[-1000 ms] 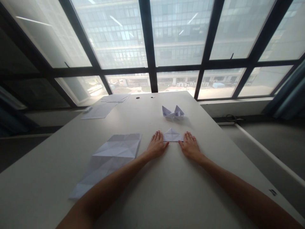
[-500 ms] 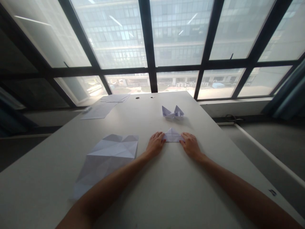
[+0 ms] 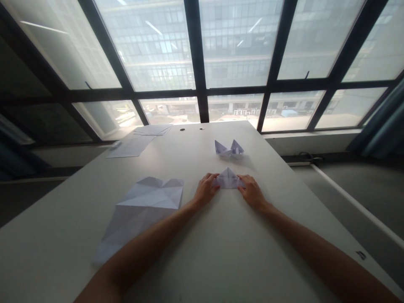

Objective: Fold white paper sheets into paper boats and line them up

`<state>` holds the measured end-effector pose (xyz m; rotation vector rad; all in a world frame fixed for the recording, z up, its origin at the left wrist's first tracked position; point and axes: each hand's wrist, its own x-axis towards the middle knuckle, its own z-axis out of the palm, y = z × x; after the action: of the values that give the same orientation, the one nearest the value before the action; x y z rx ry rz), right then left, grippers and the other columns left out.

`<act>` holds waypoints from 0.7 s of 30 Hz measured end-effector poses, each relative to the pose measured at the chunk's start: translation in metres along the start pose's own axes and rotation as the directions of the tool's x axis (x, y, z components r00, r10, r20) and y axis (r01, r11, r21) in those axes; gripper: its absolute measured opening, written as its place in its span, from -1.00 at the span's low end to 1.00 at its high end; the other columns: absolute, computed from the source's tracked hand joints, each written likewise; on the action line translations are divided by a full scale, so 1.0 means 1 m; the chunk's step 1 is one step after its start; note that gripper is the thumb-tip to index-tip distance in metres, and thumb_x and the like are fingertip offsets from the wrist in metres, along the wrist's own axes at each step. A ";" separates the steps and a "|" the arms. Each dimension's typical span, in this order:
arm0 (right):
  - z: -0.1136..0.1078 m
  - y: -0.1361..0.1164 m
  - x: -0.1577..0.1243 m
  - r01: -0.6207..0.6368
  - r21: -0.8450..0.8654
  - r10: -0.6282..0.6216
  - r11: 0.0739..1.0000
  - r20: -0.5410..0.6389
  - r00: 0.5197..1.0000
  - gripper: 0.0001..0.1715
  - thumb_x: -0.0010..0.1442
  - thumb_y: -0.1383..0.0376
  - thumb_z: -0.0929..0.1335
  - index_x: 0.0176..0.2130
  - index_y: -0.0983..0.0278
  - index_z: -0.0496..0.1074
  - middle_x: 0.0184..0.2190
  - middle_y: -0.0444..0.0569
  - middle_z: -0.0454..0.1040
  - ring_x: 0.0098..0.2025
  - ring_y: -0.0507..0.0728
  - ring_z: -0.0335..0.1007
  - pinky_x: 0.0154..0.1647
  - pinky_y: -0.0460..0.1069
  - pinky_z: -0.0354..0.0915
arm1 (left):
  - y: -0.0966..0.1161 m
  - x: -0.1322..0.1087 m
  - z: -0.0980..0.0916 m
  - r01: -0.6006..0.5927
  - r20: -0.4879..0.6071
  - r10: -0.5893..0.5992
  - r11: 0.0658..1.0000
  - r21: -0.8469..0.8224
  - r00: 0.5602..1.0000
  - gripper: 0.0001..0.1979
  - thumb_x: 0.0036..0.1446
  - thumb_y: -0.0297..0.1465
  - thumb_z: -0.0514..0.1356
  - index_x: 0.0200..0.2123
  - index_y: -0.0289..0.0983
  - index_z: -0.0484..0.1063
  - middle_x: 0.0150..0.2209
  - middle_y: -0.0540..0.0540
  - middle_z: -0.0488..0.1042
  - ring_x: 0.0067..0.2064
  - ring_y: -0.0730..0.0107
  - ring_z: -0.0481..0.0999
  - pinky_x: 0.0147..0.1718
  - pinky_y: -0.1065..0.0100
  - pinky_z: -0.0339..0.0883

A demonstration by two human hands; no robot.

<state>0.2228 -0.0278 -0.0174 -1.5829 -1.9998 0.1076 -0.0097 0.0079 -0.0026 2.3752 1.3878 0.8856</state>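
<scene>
A small folded white paper piece (image 3: 228,179) with a triangular peak sits on the white table (image 3: 221,252) in front of me. My left hand (image 3: 205,190) pinches its left end with curled fingers. My right hand (image 3: 251,191) grips its right end the same way. The piece is raised slightly off the table between both hands. A finished paper boat (image 3: 229,149) stands just beyond it.
A large creased sheet of paper (image 3: 143,212) lies flat to the left of my left arm. More flat sheets (image 3: 134,145) lie at the far left end of the table. Two small holes (image 3: 182,129) sit near the far edge, below a tall window.
Both hands went from lying flat beside the folded piece to closing on its two ends. The piece has risen and its peak stands taller.
</scene>
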 end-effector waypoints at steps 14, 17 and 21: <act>0.005 0.013 0.007 -0.124 0.277 0.153 0.953 -0.085 0.985 -0.46 0.13 0.26 0.37 0.10 0.33 0.42 -0.15 0.08 0.55 -0.09 0.22 0.46 0.04 0.09 0.31 | 0.006 -0.001 -0.002 -0.064 0.002 0.064 0.998 -0.013 0.998 -0.42 0.07 -0.55 0.29 0.15 -0.07 0.34 0.01 -0.07 0.41 0.05 0.17 0.45 0.10 0.15 0.28; 0.004 0.012 0.008 -0.114 0.392 0.153 0.913 -0.070 0.986 -0.62 0.15 0.24 0.34 -0.04 0.29 0.51 -0.18 0.05 0.57 -0.15 0.20 0.50 -0.04 0.07 0.37 | 0.005 -0.001 -0.001 -0.077 -0.009 0.077 0.996 -0.040 0.997 -0.40 0.05 -0.57 0.30 0.15 -0.08 0.33 0.00 -0.07 0.40 0.03 0.18 0.45 0.09 0.16 0.30; 0.002 0.009 0.008 -0.102 0.474 0.148 0.874 -0.060 0.987 -0.75 0.14 0.24 0.32 -0.22 0.28 0.53 -0.24 0.03 0.59 -0.17 0.20 0.51 -0.08 0.06 0.39 | 0.002 0.000 0.001 -0.064 -0.041 0.060 0.993 -0.098 0.997 -0.35 0.03 -0.57 0.31 0.18 -0.10 0.29 0.01 -0.09 0.37 0.04 0.18 0.43 0.07 0.17 0.34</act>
<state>0.2286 -0.0173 -0.0194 -1.3650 -1.6343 0.5210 -0.0077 0.0065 -0.0026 2.3500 1.2587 0.9970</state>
